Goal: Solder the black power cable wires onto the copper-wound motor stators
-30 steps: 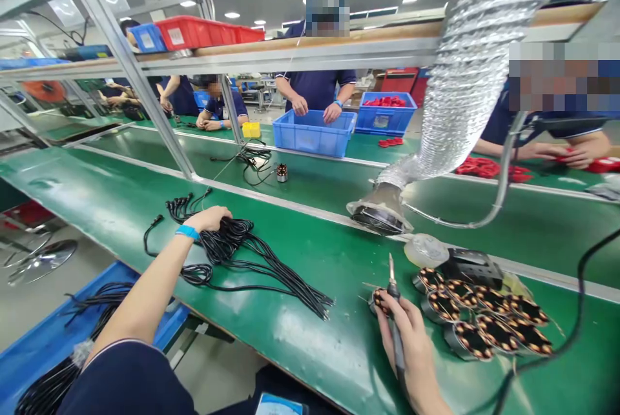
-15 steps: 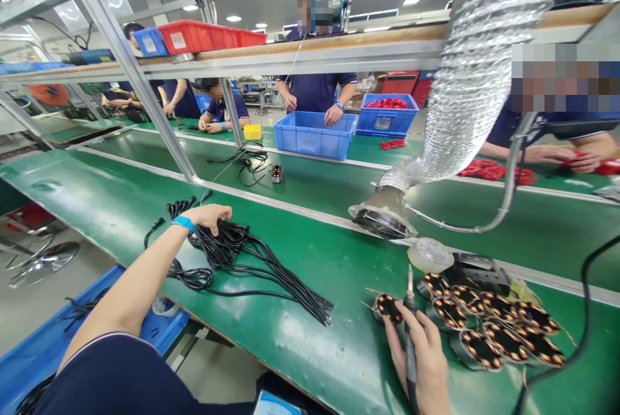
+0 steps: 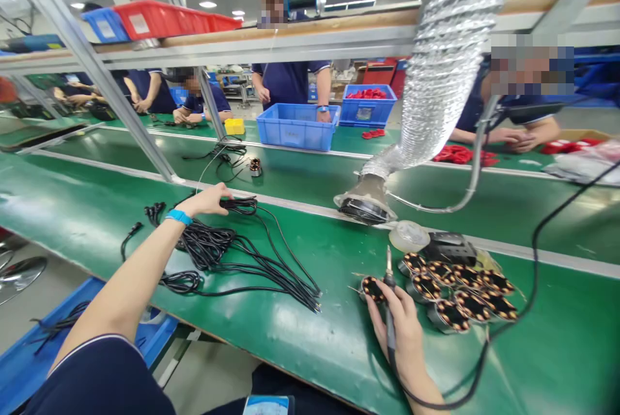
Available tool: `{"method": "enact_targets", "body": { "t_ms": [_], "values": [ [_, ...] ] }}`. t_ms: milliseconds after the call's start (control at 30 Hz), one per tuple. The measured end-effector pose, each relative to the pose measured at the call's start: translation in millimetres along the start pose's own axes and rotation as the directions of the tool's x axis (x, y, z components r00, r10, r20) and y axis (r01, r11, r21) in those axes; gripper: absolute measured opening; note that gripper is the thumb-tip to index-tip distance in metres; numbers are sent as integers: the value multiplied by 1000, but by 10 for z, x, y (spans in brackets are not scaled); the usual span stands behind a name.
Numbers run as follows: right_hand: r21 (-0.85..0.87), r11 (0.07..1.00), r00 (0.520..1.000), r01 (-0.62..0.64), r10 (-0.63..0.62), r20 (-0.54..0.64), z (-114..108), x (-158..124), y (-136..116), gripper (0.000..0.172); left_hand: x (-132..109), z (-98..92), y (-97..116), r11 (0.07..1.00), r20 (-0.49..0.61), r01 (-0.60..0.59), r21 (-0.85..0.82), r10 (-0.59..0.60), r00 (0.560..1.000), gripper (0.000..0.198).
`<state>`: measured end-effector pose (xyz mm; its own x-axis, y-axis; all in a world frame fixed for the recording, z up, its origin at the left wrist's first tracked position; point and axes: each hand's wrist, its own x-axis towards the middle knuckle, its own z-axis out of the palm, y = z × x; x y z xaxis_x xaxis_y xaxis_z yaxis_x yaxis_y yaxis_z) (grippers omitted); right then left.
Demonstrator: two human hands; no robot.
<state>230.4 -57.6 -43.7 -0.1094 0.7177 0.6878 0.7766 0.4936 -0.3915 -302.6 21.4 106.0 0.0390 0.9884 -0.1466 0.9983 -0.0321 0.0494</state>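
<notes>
My left hand (image 3: 210, 199), with a blue wristband, pinches a coiled black cable (image 3: 245, 206) raised a little off the pile. Beneath and in front of it lies a heap of similar black cables (image 3: 208, 244), their stripped ends fanned to the right. A soldering iron (image 3: 389, 321) is gripped in my right hand (image 3: 402, 324), its tip pointing away from me. The thumb and fingers of that same hand also rest against a single motor stator (image 3: 372, 288) with copper windings. Several more stators (image 3: 450, 315) are grouped just to the right.
A fume extraction hose (image 3: 443, 79) hangs down to a hood (image 3: 365, 199) behind the stators. A clear tape roll (image 3: 409, 235) and a black metal holder (image 3: 448, 248) stand nearby. The iron's cord (image 3: 484, 363) loops at right. Co-workers sit across, beyond a blue bin (image 3: 298, 128).
My left hand has lifted one coiled cable away from the heap. My right hand still holds the soldering iron by the stator. The whole view has shifted slightly.
</notes>
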Motion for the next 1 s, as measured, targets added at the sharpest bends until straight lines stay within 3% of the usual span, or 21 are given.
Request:
{"method": "enact_targets", "body": {
  "t_ms": [100, 167, 267, 333, 400, 567, 733, 800, 900, 1000],
  "values": [
    [13, 999, 999, -33, 33, 29, -10, -35, 7, 35, 115, 165, 294, 982, -58, 51, 181, -41, 997, 62],
    [26, 998, 998, -57, 56, 43, -21, -47, 6, 37, 102, 258, 565, 972, -122, 37, 232, -9, 993, 43],
    [53, 996, 996, -77, 74, 54, -38, -48, -5, 37, -24, 438, 1071, 970, -38, -221, 104, 226, 973, 20],
    [73, 994, 995, -80, 75, 69, -46, -47, -13, 36, -145, 605, 1409, 924, 30, -379, -47, 381, 924, 26],
    [97, 991, 993, -89, 81, 86, -56, -49, -17, 36, -265, 776, 1675, 876, 42, -445, -186, 459, 887, 32],
    [176, 974, 986, -143, 124, 115, -83, -24, -43, 36, -399, 955, 1993, 770, 144, -397, -500, 526, 838, 35],
    [243, 959, 970, -147, 91, 227, -77, 136, -139, 38, -224, 910, 2425, 687, -155, -433, -584, 429, 890, 38],
    [274, 954, 960, -125, 47, 277, -58, 216, -184, 39, -113, 963, 2629, 666, -210, -419, -617, 374, 903, 41],
    [306, 949, 951, -78, -21, 308, -4, 320, -222, 39, 52, 1127, 2790, 609, -149, -348, -713, 353, 924, 39],
    [328, 944, 950, -40, -66, 305, 88, 403, -218, 42, 166, 1287, 2765, 497, -47, -233, -836, 359, 932, 37]
  ]
}}
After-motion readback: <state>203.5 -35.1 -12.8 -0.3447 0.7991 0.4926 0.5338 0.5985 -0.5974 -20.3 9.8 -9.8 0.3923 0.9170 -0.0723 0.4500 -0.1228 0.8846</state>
